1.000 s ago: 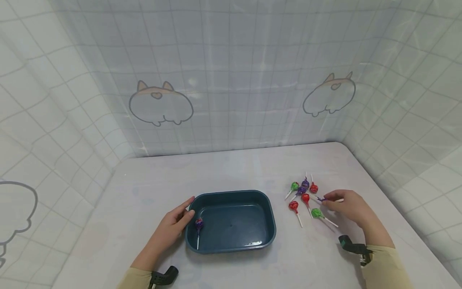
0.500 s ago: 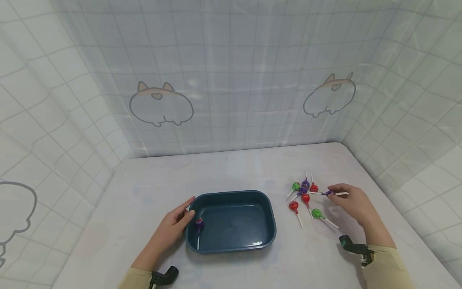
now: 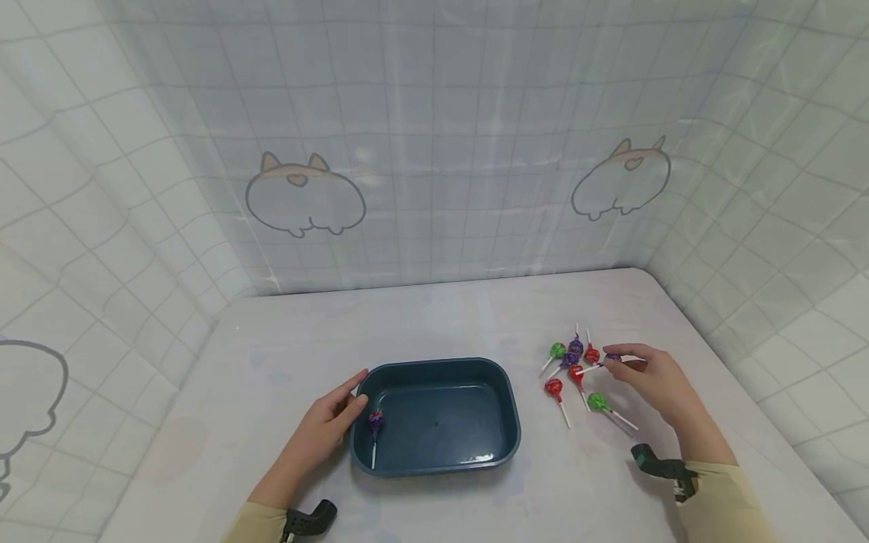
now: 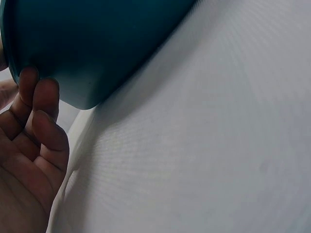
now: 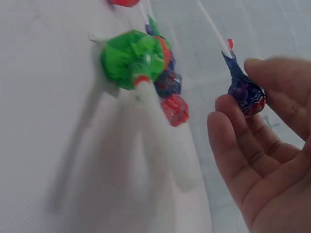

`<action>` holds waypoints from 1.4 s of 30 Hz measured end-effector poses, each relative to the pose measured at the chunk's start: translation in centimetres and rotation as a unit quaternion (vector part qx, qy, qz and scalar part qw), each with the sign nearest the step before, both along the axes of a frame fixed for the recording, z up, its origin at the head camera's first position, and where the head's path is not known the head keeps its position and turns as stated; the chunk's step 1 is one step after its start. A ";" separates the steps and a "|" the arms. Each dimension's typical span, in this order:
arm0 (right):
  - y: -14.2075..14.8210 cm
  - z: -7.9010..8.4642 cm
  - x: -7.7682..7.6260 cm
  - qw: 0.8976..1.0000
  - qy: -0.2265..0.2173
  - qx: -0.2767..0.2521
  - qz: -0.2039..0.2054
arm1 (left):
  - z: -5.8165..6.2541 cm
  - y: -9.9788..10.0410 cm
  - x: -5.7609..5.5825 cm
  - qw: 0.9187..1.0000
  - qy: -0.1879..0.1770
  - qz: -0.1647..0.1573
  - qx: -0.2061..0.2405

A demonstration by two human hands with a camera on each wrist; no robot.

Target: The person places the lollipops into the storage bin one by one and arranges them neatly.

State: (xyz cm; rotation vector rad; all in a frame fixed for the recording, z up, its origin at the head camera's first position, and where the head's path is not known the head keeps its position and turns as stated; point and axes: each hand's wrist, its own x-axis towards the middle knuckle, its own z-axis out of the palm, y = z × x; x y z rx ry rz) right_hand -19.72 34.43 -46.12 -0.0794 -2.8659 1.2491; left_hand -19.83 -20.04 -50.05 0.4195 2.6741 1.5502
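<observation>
My left hand [image 3: 322, 428] grips the left end of a dark teal plastic tray [image 3: 444, 424], thumb on the rim. The left wrist view shows its fingertips against the tray's outer wall [image 4: 97, 43]. One purple-wrapped lollipop [image 3: 376, 422] lies inside along the left side. To the right of the tray, my right hand [image 3: 653, 383] pinches another purple lollipop [image 5: 247, 97] by its candy head, its white stick pointing away from the fingers. Under and beside that hand lie several loose lollipops, among them a green one [image 3: 597, 401] and a red one [image 3: 554, 388].
Behind the red ones, a second green lollipop [image 3: 557, 351] and purple ones [image 3: 575, 345] form a cluster. Everything lies on a white table [image 3: 285, 332]. Its back and sides are bordered by white gridded curtains [image 3: 434, 188] with cartoon drawings.
My right hand has lifted the purple lollipop and moved slightly away from me, then a little left over the cluster; the lollipop's stick has swung round. The left hand and tray stay put.
</observation>
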 end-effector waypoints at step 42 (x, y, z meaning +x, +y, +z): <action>-10.2 3.1 -2.5 0.988 0.030 -0.046 0.144 | 2.7 0.8 1.3 1.000 -0.006 -0.015 0.022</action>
